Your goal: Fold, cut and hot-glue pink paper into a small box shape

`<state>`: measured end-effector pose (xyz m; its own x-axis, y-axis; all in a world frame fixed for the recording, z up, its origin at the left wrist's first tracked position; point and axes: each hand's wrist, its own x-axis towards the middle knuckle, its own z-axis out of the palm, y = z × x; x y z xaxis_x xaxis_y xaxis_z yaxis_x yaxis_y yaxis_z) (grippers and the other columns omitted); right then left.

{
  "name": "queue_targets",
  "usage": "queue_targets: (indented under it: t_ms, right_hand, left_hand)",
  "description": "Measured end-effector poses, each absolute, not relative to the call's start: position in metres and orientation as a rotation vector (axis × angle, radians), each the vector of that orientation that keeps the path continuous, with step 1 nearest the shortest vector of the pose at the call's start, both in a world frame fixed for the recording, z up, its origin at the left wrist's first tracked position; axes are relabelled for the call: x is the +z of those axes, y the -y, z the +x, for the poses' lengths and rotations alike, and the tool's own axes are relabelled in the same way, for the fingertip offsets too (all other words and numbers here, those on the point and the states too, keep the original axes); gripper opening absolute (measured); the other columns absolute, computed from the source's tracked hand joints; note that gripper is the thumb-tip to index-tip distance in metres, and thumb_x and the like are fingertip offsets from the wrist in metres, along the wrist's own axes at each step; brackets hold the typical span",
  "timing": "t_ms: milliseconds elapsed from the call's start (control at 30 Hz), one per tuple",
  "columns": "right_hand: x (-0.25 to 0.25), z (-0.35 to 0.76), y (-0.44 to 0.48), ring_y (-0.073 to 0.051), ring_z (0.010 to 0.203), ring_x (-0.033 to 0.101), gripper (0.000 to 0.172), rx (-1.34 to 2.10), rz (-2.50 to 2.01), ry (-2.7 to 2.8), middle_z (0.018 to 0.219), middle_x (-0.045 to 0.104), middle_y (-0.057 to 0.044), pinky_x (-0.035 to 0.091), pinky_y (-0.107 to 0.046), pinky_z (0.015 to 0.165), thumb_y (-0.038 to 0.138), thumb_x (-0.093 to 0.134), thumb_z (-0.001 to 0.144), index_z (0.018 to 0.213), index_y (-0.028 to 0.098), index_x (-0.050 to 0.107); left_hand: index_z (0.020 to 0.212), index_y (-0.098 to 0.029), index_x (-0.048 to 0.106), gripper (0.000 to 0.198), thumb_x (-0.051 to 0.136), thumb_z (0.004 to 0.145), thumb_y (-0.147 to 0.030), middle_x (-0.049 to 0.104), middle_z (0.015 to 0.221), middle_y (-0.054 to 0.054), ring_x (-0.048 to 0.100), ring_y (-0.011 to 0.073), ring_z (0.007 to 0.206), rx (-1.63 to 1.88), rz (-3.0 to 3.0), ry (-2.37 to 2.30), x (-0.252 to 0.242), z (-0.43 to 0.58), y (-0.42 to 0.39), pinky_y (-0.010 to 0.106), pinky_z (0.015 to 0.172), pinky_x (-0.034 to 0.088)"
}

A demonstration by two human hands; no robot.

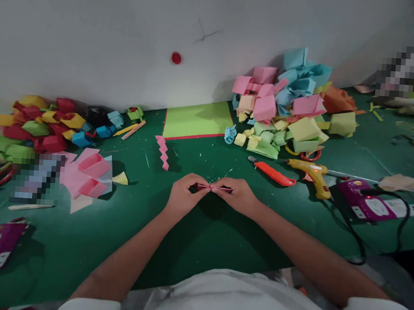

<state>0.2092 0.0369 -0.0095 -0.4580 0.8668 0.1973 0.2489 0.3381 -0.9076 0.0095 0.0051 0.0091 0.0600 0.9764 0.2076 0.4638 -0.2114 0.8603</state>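
Observation:
Between my two hands, just above the green table (171, 256), is a narrow folded pink paper strip (211, 188). My left hand (187, 190) pinches its left end, and my right hand (234, 193) pinches the right end. The fingertips nearly meet at the strip's middle. Much of the paper is hidden inside the fingers. Beyond my left hand lies a zigzag-folded pink paper strip (162, 153). An orange utility knife (274, 173) rests to the right of my right hand.
A yellow glue gun (312, 174) and a purple power strip (367, 199) with cables sit at right. Folded paper pieces (266, 107) pile up by the wall. Colourful paper pieces (49, 120), a pink paper flower (90, 170) and another purple power strip (4, 247) occupy the left side.

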Motion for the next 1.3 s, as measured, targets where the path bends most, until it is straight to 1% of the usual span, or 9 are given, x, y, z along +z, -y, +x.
queue_targets:
  t_ms: [167, 400, 567, 733, 800, 967, 1067, 1167, 1300]
  right_hand:
    - [-0.008, 0.208, -0.036, -0.020, 0.081, 0.073, 0.019, 1.143, -0.999, 1.897, 0.089, 0.079, -0.005, 0.055, -0.030, 0.072, 0.039, 0.069, 0.088, 0.091, 0.023, 0.078]
    - [-0.005, 0.212, -0.040, -0.019, 0.081, 0.072, 0.022, 1.151, -1.030, 1.859, 0.089, 0.079, -0.003, 0.053, -0.029, 0.073, 0.038, 0.062, 0.093, 0.089, 0.022, 0.076]
    - [-0.002, 0.213, -0.041, -0.017, 0.077, 0.070, 0.024, 1.170, -1.004, 1.886, 0.081, 0.076, -0.001, 0.051, -0.027, 0.072, 0.038, 0.058, 0.093, 0.083, 0.022, 0.073]
    - [0.000, 0.213, -0.042, -0.016, 0.073, 0.068, 0.027, 1.204, -0.973, 1.944, 0.078, 0.075, -0.001, 0.049, -0.027, 0.070, 0.040, 0.058, 0.094, 0.079, 0.022, 0.072]
    - [-0.001, 0.213, -0.042, -0.016, 0.073, 0.068, 0.027, 1.213, -0.978, 1.950, 0.078, 0.075, -0.001, 0.048, -0.026, 0.069, 0.041, 0.059, 0.094, 0.081, 0.022, 0.073]
    - [-0.002, 0.213, -0.042, -0.016, 0.073, 0.068, 0.027, 1.217, -1.009, 1.936, 0.077, 0.074, -0.001, 0.048, -0.026, 0.069, 0.042, 0.059, 0.095, 0.086, 0.021, 0.073]
    - [-0.001, 0.214, -0.042, -0.015, 0.071, 0.066, 0.028, 1.228, -0.995, 1.951, 0.074, 0.073, 0.000, 0.048, -0.025, 0.068, 0.044, 0.058, 0.096, 0.092, 0.021, 0.073]
    - [0.001, 0.214, -0.042, -0.014, 0.063, 0.062, 0.031, 1.230, -0.997, 1.961, 0.067, 0.068, 0.002, 0.046, -0.024, 0.061, 0.046, 0.056, 0.097, 0.095, 0.021, 0.074]
    - [0.002, 0.213, -0.040, -0.013, 0.062, 0.061, 0.030, 1.214, -0.971, 1.984, 0.075, 0.071, 0.000, 0.045, -0.024, 0.060, 0.046, 0.056, 0.096, 0.093, 0.021, 0.072]
  left_hand:
    - [0.083, -0.021, 0.074, 0.004, 0.072, 0.081, -0.024, 0.075, 0.082, 0.003, 0.070, 0.0167, 0.075, 1.066, 1.709, -1.436, 0.006, 0.007, -0.006, 0.027, 0.070, 0.057]
    - [0.099, -0.021, 0.071, 0.022, 0.075, 0.079, -0.030, 0.075, 0.095, 0.004, 0.071, 0.0183, 0.084, 1.021, 1.690, -1.403, 0.009, 0.013, -0.004, 0.028, 0.075, 0.057]
    - [0.090, -0.021, 0.072, 0.013, 0.072, 0.082, -0.031, 0.075, 0.085, 0.002, 0.069, 0.0168, 0.076, 0.957, 1.680, -1.412, 0.013, 0.015, -0.002, 0.026, 0.067, 0.052]
    - [0.084, -0.020, 0.073, 0.008, 0.071, 0.080, -0.026, 0.074, 0.076, 0.000, 0.067, 0.0151, 0.067, 0.887, 1.664, -1.371, 0.014, 0.010, -0.006, 0.024, 0.061, 0.050]
    - [0.085, -0.021, 0.073, 0.007, 0.071, 0.079, -0.025, 0.074, 0.077, 0.000, 0.066, 0.0148, 0.067, 0.871, 1.678, -1.376, 0.016, 0.009, -0.006, 0.024, 0.062, 0.050]
    - [0.092, -0.023, 0.072, 0.014, 0.073, 0.079, -0.027, 0.074, 0.089, 0.001, 0.066, 0.0171, 0.080, 0.909, 1.717, -1.443, 0.019, 0.011, -0.002, 0.026, 0.069, 0.048]
    - [0.088, -0.022, 0.071, 0.011, 0.072, 0.080, -0.030, 0.071, 0.082, 0.000, 0.062, 0.0158, 0.073, 0.929, 1.700, -1.454, 0.018, 0.010, -0.003, 0.025, 0.065, 0.046]
    - [0.084, -0.020, 0.069, 0.016, 0.070, 0.082, -0.036, 0.067, 0.074, -0.001, 0.059, 0.0137, 0.064, 0.935, 1.647, -1.419, 0.015, 0.007, -0.007, 0.023, 0.059, 0.044]
    - [0.088, -0.019, 0.069, 0.017, 0.072, 0.079, -0.034, 0.071, 0.081, 0.001, 0.064, 0.0144, 0.069, 0.915, 1.607, -1.353, 0.012, 0.005, -0.009, 0.024, 0.063, 0.049]
